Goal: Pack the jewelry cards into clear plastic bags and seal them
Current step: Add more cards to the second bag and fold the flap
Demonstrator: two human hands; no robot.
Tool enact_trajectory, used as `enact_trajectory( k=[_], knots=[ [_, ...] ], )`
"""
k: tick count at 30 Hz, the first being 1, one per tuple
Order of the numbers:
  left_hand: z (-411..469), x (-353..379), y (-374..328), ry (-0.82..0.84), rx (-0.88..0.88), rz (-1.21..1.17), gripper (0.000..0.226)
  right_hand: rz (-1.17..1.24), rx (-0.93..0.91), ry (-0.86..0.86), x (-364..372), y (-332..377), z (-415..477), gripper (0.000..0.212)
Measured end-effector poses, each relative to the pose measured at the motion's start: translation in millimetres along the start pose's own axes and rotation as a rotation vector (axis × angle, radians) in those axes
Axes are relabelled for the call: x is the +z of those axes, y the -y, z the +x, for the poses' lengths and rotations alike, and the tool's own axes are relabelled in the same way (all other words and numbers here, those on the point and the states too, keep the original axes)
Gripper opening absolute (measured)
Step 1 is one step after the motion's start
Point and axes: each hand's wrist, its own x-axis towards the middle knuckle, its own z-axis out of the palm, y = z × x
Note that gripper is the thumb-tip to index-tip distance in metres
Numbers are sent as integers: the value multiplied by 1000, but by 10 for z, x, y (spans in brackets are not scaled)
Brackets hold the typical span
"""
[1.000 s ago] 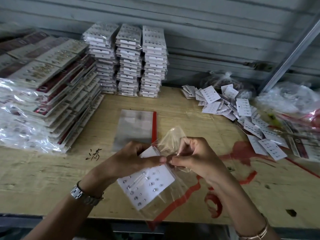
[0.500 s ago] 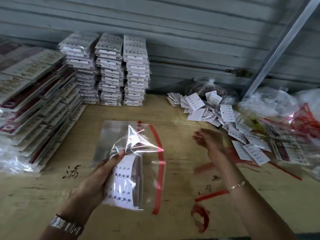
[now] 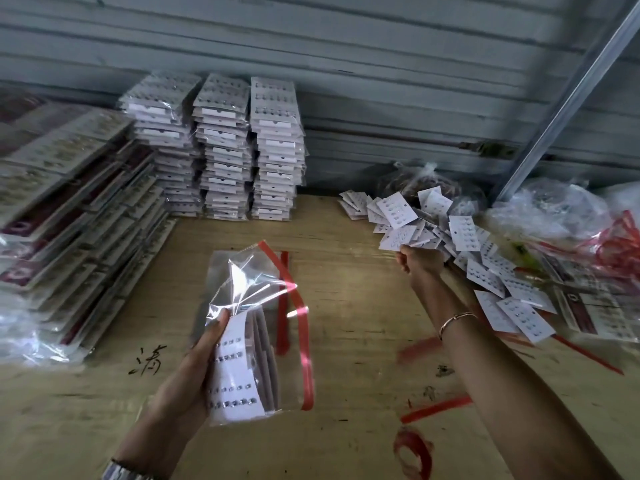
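My left hand (image 3: pixel 188 379) holds a clear plastic bag (image 3: pixel 256 292) with a red strip along its right edge. Inside it are white jewelry cards (image 3: pixel 230 379) studded with small earrings; the bag's top stands open and crumpled. My right hand (image 3: pixel 420 261) is stretched out to the pile of loose jewelry cards (image 3: pixel 460 233) at the right, fingers closed on the lower edge of one card (image 3: pixel 398 237) at the pile's near side.
Three tall stacks of bagged cards (image 3: pixel 225 150) stand against the grey wall. Larger bagged packs (image 3: pixel 69 209) slope along the left. Clear bags and red strips (image 3: pixel 568 230) lie far right. Peeled red strips (image 3: pixel 434 408) litter the wooden table (image 3: pixel 346 341).
The right hand has reached farther right and back into the loose card pile and closed on a card. The left hand keeps holding the open bag with the cards.
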Motion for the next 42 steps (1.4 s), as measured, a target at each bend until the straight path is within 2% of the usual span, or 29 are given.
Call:
enact_trajectory(
  k=[3, 5, 7, 9, 15, 17, 20, 24, 27, 29, 31, 33, 37, 39, 42],
  knots=[
    [16, -28, 22, 4, -18, -18, 47, -67, 1, 97, -40, -2, -106, 42],
    [25, -45, 37, 3, -36, -29, 47, -4, -20, 86, -78, -61, -244, 39],
    [32, -70, 56, -1, -42, -39, 48, 180, -15, 71, -164, -154, -449, 27],
    [29, -87, 63, -1, -41, -53, 48, 250, -51, 174, -265, -236, -638, 12],
    [-4, -112, 84, -18, -33, -77, 51, -260, -307, 734, -523, -328, -881, 19],
    [-18, -116, 98, -30, -37, -81, 51, -366, -338, 847, -546, -319, -934, 21],
    [-23, -124, 120, -48, -67, -120, 52, -489, -442, 918, -525, -299, -961, 22],
    [1, -117, 155, -47, -74, -167, 51, -685, -644, 839, -461, -313, -897, 23],
    [1, -102, 179, -39, -65, -203, 49, -732, -775, 753, -430, -333, -809, 18],
    [2, -103, 192, -43, -69, -213, 48, -687, -867, 633, -406, -313, -725, 7],
    [-2, -111, 203, -44, -84, -217, 48, -613, -922, 425, -380, -267, -605, 5],
    [-1, -126, 211, -42, -102, -214, 50, -552, -908, 192, -349, -191, -465, 8],
    [9, -153, 229, -57, -98, -200, 52, -477, -712, -136, -286, -5, -175, 14],
    [18, -163, 229, -45, -101, -212, 52, -528, -655, -211, -261, 69, -65, 19],
    [23, -190, 220, -41, -102, -216, 50, -605, -637, -193, -214, 101, 25, 29]
  ],
)
